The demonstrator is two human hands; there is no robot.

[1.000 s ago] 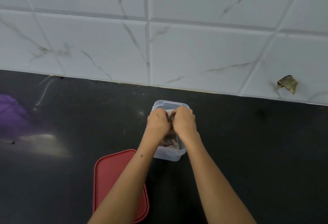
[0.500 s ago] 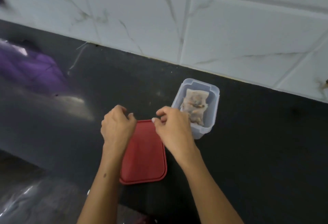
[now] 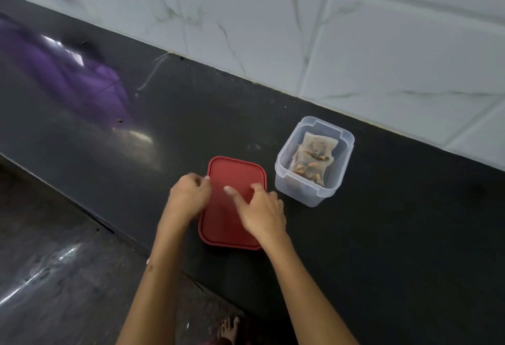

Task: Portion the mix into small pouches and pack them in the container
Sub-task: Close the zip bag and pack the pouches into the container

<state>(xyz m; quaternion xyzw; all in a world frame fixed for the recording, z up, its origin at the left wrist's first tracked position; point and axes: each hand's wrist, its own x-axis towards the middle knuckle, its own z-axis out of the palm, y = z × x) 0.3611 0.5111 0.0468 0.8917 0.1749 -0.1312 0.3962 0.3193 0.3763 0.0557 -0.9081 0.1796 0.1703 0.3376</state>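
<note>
A clear plastic container (image 3: 337,180) stands open on the black counter, with filled paper pouches (image 3: 314,157) upright inside it. To its left the red lid (image 3: 232,167) lies flat on the counter. My left hand (image 3: 188,198) curls its fingers around the lid's left edge. My right hand (image 3: 262,212) rests on the lid's right side, with the index finger stretched across the top and the thumb near the right edge. Both hands are apart from the container.
A white marble-tiled wall (image 3: 355,44) runs behind the black counter (image 3: 382,235). A purple reflection (image 3: 68,71) shows on the counter at the left. The counter's front edge runs diagonally at lower left, with dark floor (image 3: 54,276) and a bare foot (image 3: 229,329) below.
My hands have left the container and moved left and toward me onto the red lid. The camera has turned, so the container now sits to the right.
</note>
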